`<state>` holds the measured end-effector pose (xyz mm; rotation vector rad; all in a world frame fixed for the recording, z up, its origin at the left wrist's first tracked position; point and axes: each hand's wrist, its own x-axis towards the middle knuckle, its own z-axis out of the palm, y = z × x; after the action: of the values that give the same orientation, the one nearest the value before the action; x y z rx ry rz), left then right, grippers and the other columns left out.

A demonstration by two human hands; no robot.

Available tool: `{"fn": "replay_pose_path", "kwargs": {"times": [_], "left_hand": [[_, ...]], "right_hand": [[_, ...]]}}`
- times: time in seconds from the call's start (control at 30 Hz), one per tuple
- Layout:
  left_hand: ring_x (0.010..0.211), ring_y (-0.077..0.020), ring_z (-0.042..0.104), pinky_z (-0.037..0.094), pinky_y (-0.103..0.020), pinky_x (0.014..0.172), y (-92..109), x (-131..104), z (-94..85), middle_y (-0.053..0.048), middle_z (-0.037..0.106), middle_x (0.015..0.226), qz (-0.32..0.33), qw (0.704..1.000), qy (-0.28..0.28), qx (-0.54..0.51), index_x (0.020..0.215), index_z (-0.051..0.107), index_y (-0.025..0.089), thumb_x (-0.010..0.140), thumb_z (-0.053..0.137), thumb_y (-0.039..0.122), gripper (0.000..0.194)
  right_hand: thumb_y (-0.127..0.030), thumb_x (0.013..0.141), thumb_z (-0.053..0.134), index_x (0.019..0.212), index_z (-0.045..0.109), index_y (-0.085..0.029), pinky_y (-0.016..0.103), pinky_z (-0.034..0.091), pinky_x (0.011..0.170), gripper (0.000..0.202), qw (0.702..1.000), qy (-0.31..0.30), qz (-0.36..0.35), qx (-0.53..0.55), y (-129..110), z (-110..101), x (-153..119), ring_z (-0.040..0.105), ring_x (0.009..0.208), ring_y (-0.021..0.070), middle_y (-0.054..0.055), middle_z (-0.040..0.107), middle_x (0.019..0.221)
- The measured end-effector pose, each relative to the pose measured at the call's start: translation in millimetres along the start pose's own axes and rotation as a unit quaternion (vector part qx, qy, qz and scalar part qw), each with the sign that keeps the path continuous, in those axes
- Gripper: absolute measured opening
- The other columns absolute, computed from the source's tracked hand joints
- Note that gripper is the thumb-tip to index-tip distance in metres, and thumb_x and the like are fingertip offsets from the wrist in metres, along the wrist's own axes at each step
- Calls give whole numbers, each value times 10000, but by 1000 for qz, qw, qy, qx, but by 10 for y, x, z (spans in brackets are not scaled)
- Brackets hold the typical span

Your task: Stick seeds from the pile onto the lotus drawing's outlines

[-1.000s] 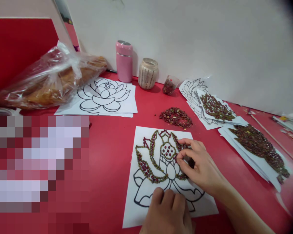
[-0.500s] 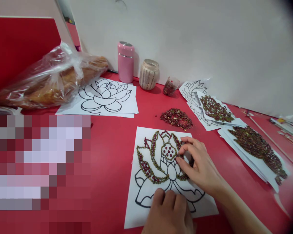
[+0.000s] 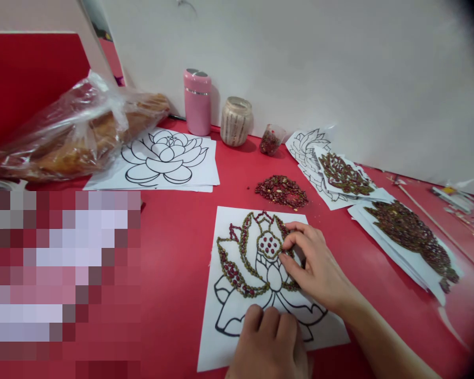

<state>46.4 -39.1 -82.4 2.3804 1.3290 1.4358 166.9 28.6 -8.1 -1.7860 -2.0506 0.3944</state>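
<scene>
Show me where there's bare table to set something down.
Bare red table shows left of the lotus sheet, and between the right hand and the seed-covered sheet on the far right. Crowded: back left, where the plastic bag overlaps the flower drawing.

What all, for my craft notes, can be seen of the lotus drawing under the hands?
The lotus drawing is white paper with thick black outlines, flat on the red table. Green and dark red beans edge upper petals; dark red ones dot the round centre. Visible lower petals have none. The left hand lies across the lower part; the right hand bends over upper right petals, partly hiding them.
</scene>
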Motion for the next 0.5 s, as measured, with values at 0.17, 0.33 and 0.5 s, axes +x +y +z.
{"fn": "replay_pose_path", "kwargs": {"times": [0.17, 0.33, 0.5], "left_hand": [[508, -148, 405, 285, -314, 486, -114, 55, -131, 10, 454, 573, 84, 994, -66, 22, 633, 522, 178, 672, 505, 133, 62], [492, -154, 396, 272, -316, 467, -153, 114, -155, -1, 456, 564, 130, 990, -47, 28, 739, 573, 148, 771, 385, 155, 191], [464, -141, 428, 319, -307, 471, -162, 131, -148, 31, 454, 531, 136, 987, -61, 62, 671, 528, 175, 828, 398, 110, 214]], "right_hand": [[-295, 808, 491, 890, 516, -229, 388, 406, 852, 108, 995, 88, 10, 54, 122, -64, 29, 436, 1099, 230, 76, 486, 1143], [-303, 828, 464, 927, 513, -211, 335, 421, 831, 143, 977, 145, 37, 150, 371, -156, 150, 507, 1025, 194, 73, 533, 1103], [-320, 812, 468, 938, 530, -191, 277, 453, 679, 191, 977, 139, 50, 157, 627, -239, 404, 562, 782, 151, 55, 599, 946]]}}
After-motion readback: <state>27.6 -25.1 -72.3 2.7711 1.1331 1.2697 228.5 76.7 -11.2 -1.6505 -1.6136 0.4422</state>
